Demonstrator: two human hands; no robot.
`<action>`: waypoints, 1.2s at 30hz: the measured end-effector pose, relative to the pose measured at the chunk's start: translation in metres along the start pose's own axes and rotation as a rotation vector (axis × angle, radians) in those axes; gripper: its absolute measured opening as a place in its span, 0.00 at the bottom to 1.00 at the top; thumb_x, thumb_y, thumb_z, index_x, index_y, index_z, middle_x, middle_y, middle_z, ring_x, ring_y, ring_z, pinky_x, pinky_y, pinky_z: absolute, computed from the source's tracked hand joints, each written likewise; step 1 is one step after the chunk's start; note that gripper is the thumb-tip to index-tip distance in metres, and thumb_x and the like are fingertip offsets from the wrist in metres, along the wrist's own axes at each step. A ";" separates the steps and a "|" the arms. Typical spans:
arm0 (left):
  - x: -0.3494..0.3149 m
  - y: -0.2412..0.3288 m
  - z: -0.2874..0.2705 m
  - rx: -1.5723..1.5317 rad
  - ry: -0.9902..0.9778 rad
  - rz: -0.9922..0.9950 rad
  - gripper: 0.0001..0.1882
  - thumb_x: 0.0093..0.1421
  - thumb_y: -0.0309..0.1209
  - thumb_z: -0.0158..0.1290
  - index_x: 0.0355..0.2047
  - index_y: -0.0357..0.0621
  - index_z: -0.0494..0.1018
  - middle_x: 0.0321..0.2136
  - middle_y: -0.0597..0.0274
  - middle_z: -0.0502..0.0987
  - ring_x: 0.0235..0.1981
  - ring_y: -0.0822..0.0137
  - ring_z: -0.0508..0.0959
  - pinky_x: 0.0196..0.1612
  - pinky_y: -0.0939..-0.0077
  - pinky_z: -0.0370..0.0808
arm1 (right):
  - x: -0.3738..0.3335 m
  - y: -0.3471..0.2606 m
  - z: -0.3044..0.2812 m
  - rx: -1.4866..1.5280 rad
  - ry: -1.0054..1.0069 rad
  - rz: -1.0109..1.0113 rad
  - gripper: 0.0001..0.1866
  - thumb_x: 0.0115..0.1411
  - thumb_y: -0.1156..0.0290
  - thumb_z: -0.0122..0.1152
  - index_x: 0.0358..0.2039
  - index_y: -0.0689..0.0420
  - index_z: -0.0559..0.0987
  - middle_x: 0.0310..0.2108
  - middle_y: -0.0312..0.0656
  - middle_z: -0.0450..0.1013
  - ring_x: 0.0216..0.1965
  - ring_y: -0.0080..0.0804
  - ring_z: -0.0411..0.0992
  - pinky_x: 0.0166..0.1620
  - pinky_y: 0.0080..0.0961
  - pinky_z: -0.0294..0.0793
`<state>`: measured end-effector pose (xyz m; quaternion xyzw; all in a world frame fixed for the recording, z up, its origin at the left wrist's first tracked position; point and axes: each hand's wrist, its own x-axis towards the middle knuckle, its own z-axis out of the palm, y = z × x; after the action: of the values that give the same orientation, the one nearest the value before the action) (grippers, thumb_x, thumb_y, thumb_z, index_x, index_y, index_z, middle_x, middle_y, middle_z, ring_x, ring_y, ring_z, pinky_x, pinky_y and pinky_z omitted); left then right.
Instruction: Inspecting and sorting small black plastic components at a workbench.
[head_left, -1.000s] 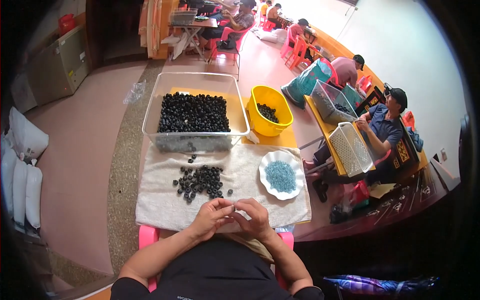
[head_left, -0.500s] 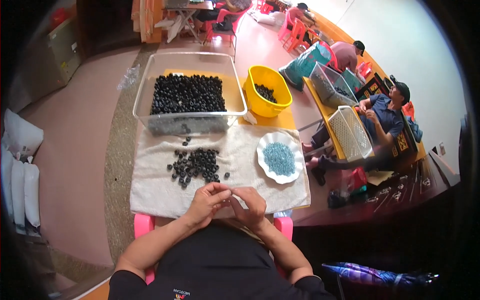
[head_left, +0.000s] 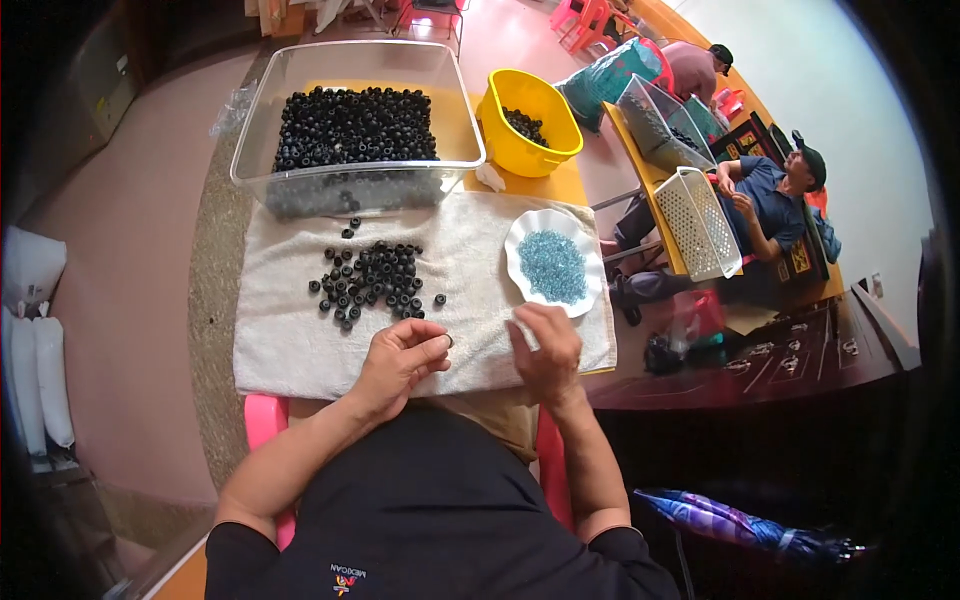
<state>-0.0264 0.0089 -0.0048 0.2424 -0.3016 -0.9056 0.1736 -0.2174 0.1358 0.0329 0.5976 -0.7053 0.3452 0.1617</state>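
Note:
My left hand (head_left: 402,365) is over the cloth's near edge, thumb and forefinger closed on a small black round piece (head_left: 449,341), mostly hidden by the fingertips. My right hand (head_left: 550,350) is beside the near rim of a scalloped white plate (head_left: 512,255), thumb and fingers slightly apart, and nothing shows between them. Tiny pale blue beads (head_left: 553,266) heap the plate. Beyond my left hand, a loose pile of black round pieces with centre holes (head_left: 375,280) lies on the white towel (head_left: 468,275).
A clear plastic bin (head_left: 460,165) of black pieces stands at the back, beside a yellow tub (head_left: 500,140) holding more. Right of my table, a seated person (head_left: 770,195) works near a white perforated basket (head_left: 690,225). A folded purple umbrella (head_left: 740,525) lies at lower right.
My hands have parted. The right moved right and forward toward the plate, while the left keeps its pinch. The view has shifted, so the table sits higher in it.

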 end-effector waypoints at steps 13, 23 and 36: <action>-0.003 0.002 0.002 0.021 -0.023 0.006 0.08 0.60 0.26 0.60 0.39 0.41 0.75 0.33 0.66 0.78 0.34 0.76 0.77 0.41 0.79 0.78 | 0.013 0.035 -0.008 -0.230 -0.252 0.026 0.17 0.46 0.75 0.69 0.40 0.59 0.79 0.40 0.44 0.76 0.40 0.46 0.72 0.43 0.37 0.73; -0.002 0.001 0.001 0.014 -0.032 0.016 0.08 0.60 0.26 0.59 0.39 0.40 0.75 0.33 0.66 0.78 0.33 0.76 0.78 0.40 0.80 0.78 | 0.015 0.035 -0.003 -0.241 -0.253 0.050 0.16 0.48 0.75 0.68 0.39 0.58 0.78 0.40 0.44 0.75 0.40 0.46 0.72 0.44 0.36 0.72; -0.001 0.000 0.001 0.017 -0.033 0.022 0.08 0.60 0.26 0.60 0.39 0.40 0.75 0.32 0.66 0.78 0.32 0.77 0.78 0.39 0.81 0.78 | 0.019 0.039 -0.003 -0.311 -0.281 0.086 0.19 0.45 0.72 0.71 0.40 0.58 0.79 0.39 0.43 0.74 0.41 0.45 0.71 0.43 0.37 0.71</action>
<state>-0.0260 0.0103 -0.0039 0.2253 -0.3146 -0.9050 0.1765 -0.2595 0.1256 0.0358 0.5770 -0.7906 0.1521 0.1375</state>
